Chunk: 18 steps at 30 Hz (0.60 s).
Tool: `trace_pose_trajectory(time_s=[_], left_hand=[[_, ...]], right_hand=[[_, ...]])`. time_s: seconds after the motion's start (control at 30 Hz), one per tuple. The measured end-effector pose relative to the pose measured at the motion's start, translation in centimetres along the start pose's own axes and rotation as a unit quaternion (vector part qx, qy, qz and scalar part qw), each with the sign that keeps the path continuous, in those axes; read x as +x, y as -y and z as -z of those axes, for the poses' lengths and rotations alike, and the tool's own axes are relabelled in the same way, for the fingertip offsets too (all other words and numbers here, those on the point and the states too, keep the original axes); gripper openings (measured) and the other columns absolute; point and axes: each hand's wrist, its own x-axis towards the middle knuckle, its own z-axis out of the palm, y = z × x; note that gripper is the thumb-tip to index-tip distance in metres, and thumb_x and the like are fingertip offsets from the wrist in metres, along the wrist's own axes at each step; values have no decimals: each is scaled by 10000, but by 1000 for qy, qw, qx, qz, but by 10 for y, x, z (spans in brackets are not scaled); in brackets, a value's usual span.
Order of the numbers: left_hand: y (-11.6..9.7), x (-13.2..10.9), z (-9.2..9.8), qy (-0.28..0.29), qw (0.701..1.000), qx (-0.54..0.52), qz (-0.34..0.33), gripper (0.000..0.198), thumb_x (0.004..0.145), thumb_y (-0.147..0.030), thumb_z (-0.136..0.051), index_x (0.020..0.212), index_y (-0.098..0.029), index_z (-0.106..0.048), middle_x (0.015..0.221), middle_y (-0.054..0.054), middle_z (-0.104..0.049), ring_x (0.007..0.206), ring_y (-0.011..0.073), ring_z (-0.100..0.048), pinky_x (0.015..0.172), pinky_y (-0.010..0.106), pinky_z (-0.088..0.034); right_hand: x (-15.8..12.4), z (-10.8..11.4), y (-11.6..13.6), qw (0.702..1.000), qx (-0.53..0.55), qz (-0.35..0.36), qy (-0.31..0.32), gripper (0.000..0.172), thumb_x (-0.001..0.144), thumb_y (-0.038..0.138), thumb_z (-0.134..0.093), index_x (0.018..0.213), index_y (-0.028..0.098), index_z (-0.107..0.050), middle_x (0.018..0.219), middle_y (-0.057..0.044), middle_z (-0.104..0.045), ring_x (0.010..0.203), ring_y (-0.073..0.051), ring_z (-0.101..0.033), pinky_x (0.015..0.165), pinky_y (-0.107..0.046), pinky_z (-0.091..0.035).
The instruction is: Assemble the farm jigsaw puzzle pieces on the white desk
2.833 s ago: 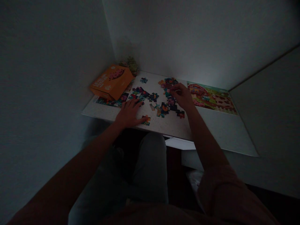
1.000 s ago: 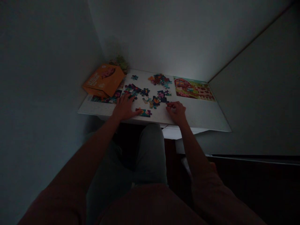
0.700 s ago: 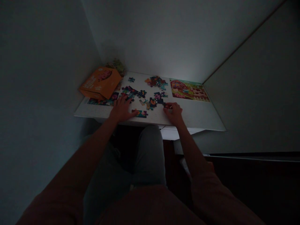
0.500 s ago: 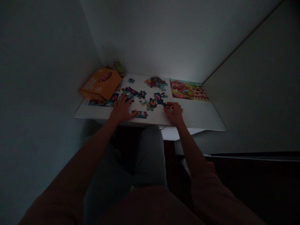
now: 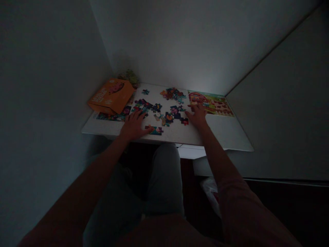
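My left hand (image 5: 133, 127) lies flat with fingers spread on the white tabletop. Its thumb touches a joined strip of jigsaw pieces (image 5: 157, 130) near the front edge, and its fingertips reach a dark, colourful cluster of pieces (image 5: 144, 103). My right hand (image 5: 197, 116) is open, fingers apart, holding nothing, just right of a red jigsaw piece (image 5: 184, 121). That piece lies at the right end of a partly joined group of pieces (image 5: 169, 117) in the middle. Behind them sits a heap of loose pieces (image 5: 173, 94).
An orange puzzle box (image 5: 113, 96) rests at the left on a dark printed picture sheet (image 5: 110, 117). A farm picture sheet (image 5: 218, 105) lies at the back right. One small piece (image 5: 145, 92) is apart at the back. Walls border the white table (image 5: 226, 132).
My right hand has let go of the red piece and moved right and slightly back, its fingers opening. My left hand stays in much the same place. The view has shifted slightly.
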Motion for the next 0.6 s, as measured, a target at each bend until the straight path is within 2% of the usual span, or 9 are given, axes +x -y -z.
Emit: trace_pose_trajectory(time_s=[0.07,0.13,0.23,0.4,0.5,0.6], left_hand=[[0,-1,-1,4,1000,4,1,997,1154,-798,-617,1959,-224,-488,2104,226,-438,1973,454,-373,1618,698,-309],[1,-1,-1,8,1000,9,0,1003,1161,-803,-607,1962,-212,-481,2109,225,-429,1977,446,-367,1621,682,-310],[2,0,-2,10,1000,12,0,1025,1157,-815,-626,1969,-210,-469,2115,220,-415,1978,449,-365,1621,685,-315],[0,0,-1,14,1000,11,3,1026,1145,-799,-678,1963,-213,-475,2118,230,-405,1975,463,-371,1622,702,-306],[-2,-1,1,13,1000,9,4,1017,1134,-800,-700,1957,-242,-486,2109,220,-429,1967,457,-391,1618,691,-318],[-3,-1,3,12,1000,7,2,1048,1125,-828,-700,1961,-234,-484,2115,227,-414,1963,474,-394,1616,703,-313]], right_hand=[[10,-7,-4,1000,-2,11,7,618,1225,499,-786,1756,186,-822,1831,-344,-678,1698,-506,-549,1407,-755,-355],[14,-14,-8,1000,-7,18,10,680,1247,656,-762,1772,231,-834,1872,-327,-642,1715,-529,-493,1394,-775,-341],[17,-20,-12,1000,-11,10,10,699,1226,816,-743,1703,326,-889,1871,-268,-651,1692,-570,-504,1366,-801,-368],[26,-14,-10,999,-6,44,20,652,1239,755,-817,1557,200,-944,1831,-317,-675,1723,-563,-476,1398,-770,-345],[30,-8,-5,997,-28,63,23,556,1252,694,-836,1455,192,-958,1749,-304,-744,1711,-528,-534,1408,-710,-365],[30,-1,-1,997,-43,62,26,534,1272,670,-817,1381,166,-957,1731,-319,-756,1673,-504,-567,1380,-694,-351]])
